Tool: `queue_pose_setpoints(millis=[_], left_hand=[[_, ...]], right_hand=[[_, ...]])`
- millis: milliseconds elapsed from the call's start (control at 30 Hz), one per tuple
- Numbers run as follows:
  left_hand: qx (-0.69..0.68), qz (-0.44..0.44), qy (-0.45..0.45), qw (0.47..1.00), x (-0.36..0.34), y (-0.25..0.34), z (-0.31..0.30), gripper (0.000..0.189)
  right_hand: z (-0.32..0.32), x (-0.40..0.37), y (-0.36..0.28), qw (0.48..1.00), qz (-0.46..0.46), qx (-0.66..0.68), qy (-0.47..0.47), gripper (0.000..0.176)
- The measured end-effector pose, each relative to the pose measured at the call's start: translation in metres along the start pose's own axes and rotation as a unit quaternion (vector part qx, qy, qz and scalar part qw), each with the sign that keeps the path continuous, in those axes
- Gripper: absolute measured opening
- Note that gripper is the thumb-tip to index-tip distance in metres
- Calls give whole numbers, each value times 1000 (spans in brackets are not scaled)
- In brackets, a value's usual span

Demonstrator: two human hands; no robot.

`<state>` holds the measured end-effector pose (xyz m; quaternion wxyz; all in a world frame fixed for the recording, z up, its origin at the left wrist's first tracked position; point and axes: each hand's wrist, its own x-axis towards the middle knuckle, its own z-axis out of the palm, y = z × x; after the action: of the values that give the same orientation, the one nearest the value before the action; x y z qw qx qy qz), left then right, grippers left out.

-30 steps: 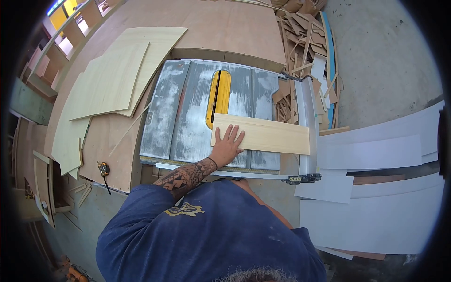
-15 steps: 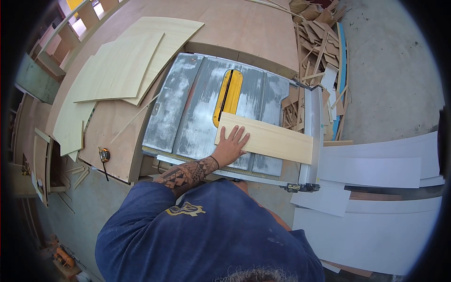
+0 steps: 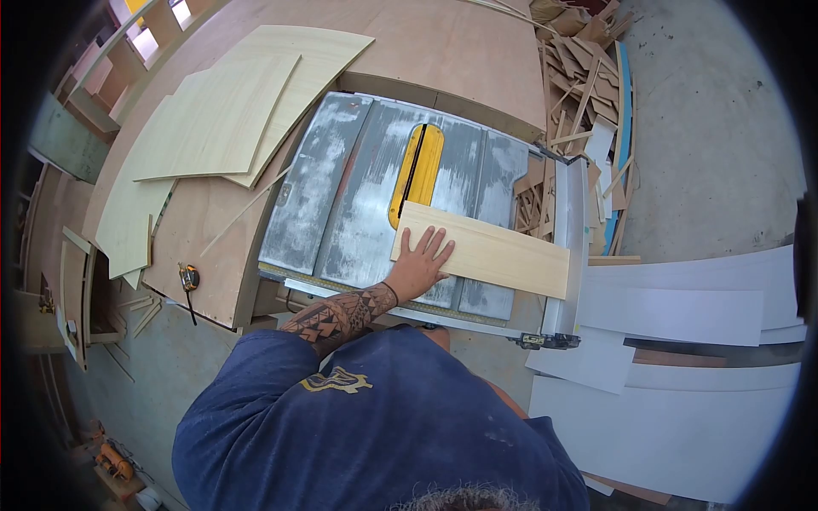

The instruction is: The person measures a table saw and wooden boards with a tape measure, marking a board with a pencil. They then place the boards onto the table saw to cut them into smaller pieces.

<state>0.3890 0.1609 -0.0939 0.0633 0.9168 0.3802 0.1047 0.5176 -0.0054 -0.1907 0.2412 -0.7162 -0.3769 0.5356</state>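
My left hand (image 3: 419, 262) lies flat with spread fingers on the left end of a pale wooden board (image 3: 494, 253). The board rests across the table saw (image 3: 341, 204), and its right end meets the metal rip fence (image 3: 567, 230). Its far left corner reaches the near end of the yellow throat plate (image 3: 417, 175), which has a dark slot along it; no raised blade can be made out. My right forearm goes down under the saw's front edge, and the right hand is hidden there.
Plywood sheets (image 3: 221, 119) lie on the wooden bench (image 3: 460, 51) to the left. A tape measure (image 3: 189, 278) sits near that bench's front corner. Wood offcuts (image 3: 588, 81) are heaped behind the fence. White panels (image 3: 673, 426) lie on the right, and an orange power tool (image 3: 113, 461) is at lower left.
The view has shifted very slightly. My left hand and the board keep the same place on the saw.
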Motion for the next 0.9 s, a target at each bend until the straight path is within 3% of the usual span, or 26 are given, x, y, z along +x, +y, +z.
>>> queue_pose_setpoints(millis=[333, 467, 633, 733, 900], left_hand=[[3, 3, 8, 1000, -1, -1, 1, 81], [-6, 0, 8, 1000, 5, 1, 3, 84], [-23, 55, -65, 996, 53, 0, -19, 123], [-16, 80, -123, 989, 83, -6, -10, 132], [-38, 110, -132, 984, 75, -4, -11, 127]], right_hand=[[12, 6, 27, 999, -20, 9, 40, 63], [14, 31, 57, 1000, -24, 10, -11, 73], [6, 27, 55, 1000, -23, -5, -6, 77], [2, 21, 38, 1000, 0, -8, -7, 75], [4, 20, 46, 999, 34, -5, 4, 68]])
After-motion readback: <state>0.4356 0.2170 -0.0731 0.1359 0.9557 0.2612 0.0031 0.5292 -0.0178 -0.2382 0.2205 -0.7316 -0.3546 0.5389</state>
